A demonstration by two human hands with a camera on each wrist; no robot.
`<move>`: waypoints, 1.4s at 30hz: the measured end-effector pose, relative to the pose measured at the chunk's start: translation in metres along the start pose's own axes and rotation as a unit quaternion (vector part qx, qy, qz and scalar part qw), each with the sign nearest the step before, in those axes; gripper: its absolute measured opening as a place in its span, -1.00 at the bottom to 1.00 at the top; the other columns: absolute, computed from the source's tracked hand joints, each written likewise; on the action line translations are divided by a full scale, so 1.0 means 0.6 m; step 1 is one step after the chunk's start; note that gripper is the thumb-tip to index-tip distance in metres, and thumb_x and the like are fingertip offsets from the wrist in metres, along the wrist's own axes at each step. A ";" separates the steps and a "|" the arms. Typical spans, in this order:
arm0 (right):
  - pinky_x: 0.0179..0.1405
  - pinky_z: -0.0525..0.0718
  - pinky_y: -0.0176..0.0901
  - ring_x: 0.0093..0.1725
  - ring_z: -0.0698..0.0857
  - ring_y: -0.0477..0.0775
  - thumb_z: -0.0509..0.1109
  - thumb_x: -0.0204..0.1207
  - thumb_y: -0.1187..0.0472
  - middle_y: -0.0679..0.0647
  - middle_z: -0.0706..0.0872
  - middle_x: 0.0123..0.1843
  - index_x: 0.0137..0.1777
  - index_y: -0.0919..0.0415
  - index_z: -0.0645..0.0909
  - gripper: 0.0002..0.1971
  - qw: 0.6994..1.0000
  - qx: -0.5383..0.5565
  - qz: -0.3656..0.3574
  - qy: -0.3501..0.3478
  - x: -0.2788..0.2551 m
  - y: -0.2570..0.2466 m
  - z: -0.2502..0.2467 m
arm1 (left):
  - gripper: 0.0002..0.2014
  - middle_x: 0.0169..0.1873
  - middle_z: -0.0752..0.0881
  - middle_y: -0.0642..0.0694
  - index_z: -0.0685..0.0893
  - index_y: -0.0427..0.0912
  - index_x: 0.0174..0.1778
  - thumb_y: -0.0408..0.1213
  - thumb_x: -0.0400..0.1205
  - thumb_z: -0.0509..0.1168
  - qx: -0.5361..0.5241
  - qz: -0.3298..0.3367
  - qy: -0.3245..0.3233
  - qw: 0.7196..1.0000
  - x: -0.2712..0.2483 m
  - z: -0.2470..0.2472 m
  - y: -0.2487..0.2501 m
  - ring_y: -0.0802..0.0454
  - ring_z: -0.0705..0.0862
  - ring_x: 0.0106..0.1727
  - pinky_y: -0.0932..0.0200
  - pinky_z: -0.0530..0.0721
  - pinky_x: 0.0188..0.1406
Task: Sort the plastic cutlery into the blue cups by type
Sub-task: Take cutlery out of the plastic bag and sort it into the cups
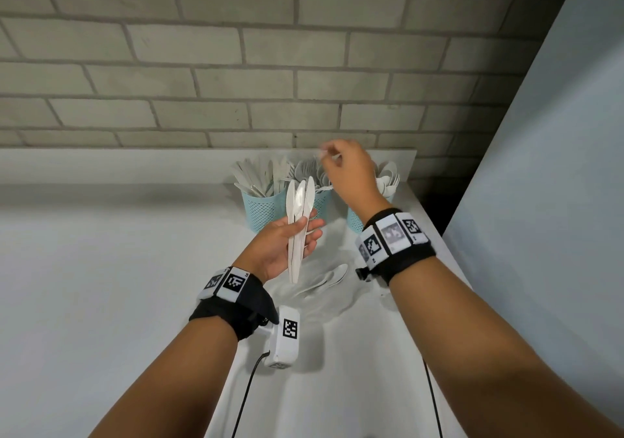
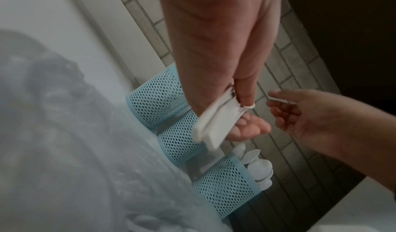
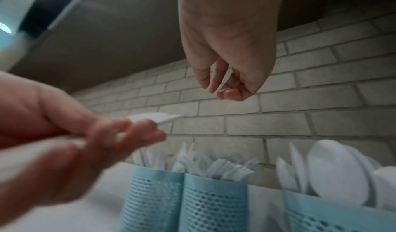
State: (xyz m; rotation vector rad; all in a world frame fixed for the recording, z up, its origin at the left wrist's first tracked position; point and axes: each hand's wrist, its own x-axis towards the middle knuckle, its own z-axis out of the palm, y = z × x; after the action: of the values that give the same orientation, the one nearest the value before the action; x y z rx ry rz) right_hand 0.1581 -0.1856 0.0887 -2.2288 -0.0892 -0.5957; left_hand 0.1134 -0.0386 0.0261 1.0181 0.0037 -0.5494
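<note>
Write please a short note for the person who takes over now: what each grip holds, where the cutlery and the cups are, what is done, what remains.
Left grip: holds a bundle of knives, raised in front of the cups.
Right grip: pinches a thin white piece above the middle cup; its type cannot be told.
Cups: three in a row by the wall. The left cup has knives, the middle cup forks, the right cup spoons.
Done: most cutlery is sorted.
Left: place the held pieces, then the loose spoons lying on the table.
</note>
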 end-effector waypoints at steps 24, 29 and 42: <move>0.07 0.72 0.13 -0.15 0.74 0.19 0.38 0.54 0.37 0.30 0.73 -0.06 -0.05 0.27 0.60 -0.96 0.920 0.295 0.202 -0.160 -0.049 0.002 0.015 | -0.76 -0.16 0.73 -0.13 0.65 -0.21 0.02 -0.23 0.75 0.08 0.071 -0.003 0.025 0.997 -0.022 0.017 -0.001 0.13 0.67 -0.39 0.30 0.62 -0.42; -0.08 0.75 -0.06 -0.16 0.74 0.03 0.20 0.67 0.12 0.15 0.73 -0.08 0.22 0.19 0.45 -0.78 0.889 0.354 0.230 -0.179 -0.040 -0.006 0.021 | -0.69 -0.24 0.60 -0.04 0.66 -0.19 0.07 -0.13 0.76 0.05 0.126 0.000 0.037 0.991 -0.021 0.014 -0.003 0.14 0.52 -0.38 0.34 0.54 -0.46; -0.25 0.68 -0.19 -0.26 0.65 0.04 0.42 0.53 0.22 0.11 0.59 -0.16 0.10 0.19 0.41 -0.74 0.932 0.108 0.143 -0.314 -0.038 -0.014 0.031 | -0.67 -0.53 0.35 0.07 0.61 -0.25 0.00 -0.01 0.65 0.21 0.204 -0.002 0.038 0.978 -0.014 0.004 -0.008 0.27 0.31 -0.62 0.45 0.27 -0.65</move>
State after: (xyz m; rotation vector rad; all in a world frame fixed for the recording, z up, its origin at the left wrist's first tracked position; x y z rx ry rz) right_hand 0.1429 -0.1637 0.0737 -2.0809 -0.1429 0.2884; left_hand 0.1035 -0.0387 0.0258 1.4388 -0.0398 -0.5248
